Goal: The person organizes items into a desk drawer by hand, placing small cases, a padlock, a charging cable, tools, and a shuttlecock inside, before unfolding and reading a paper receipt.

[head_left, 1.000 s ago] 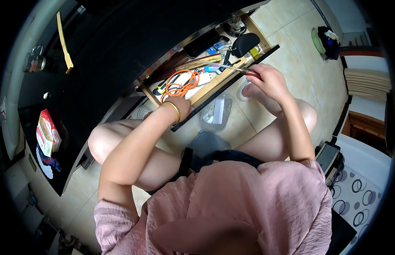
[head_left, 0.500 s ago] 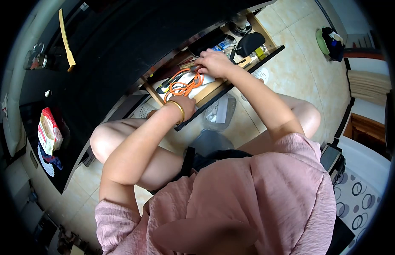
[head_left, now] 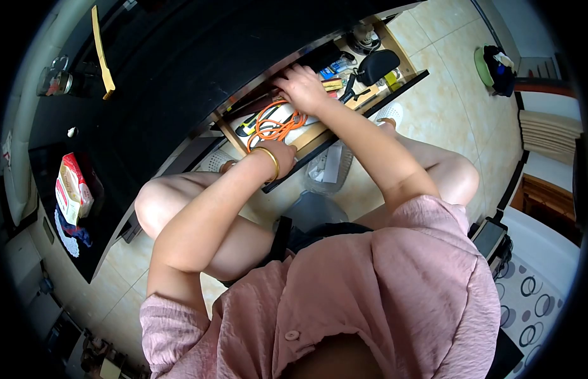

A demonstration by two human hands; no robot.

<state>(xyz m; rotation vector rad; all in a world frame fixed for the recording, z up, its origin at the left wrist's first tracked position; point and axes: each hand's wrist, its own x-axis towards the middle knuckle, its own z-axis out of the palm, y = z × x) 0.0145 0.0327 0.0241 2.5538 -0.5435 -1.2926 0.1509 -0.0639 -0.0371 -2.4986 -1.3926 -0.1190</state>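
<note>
My left hand (head_left: pixel 280 156) is curled over the left end of the drawer front (head_left: pixel 319 146), a gold bangle at its wrist. Beside its fingers lies a coiled orange cable (head_left: pixel 272 128) inside the pulled-out drawer. My right hand (head_left: pixel 303 90) reaches into the drawer just beyond the cable, fingers stretched and apart near the back. Its fingertips are partly lost in shadow, and I see nothing held. A yellow-and-black tool (head_left: pixel 246 126) lies left of the cable. Right of my right hand are a blue-labelled item (head_left: pixel 337 66) and a black case (head_left: pixel 378 67).
The black tabletop (head_left: pixel 174 69) overhangs the drawer's back. On it are a yellow stick (head_left: pixel 102 54), a glass jar (head_left: pixel 59 83) and a red-and-white tissue pack (head_left: pixel 72 188). A clear plastic bin (head_left: pixel 328 167) stands below the drawer, between my legs.
My right hand has moved left and deeper into the drawer, leaving the cable coil and spreading its fingers. My left hand stays at the drawer front.
</note>
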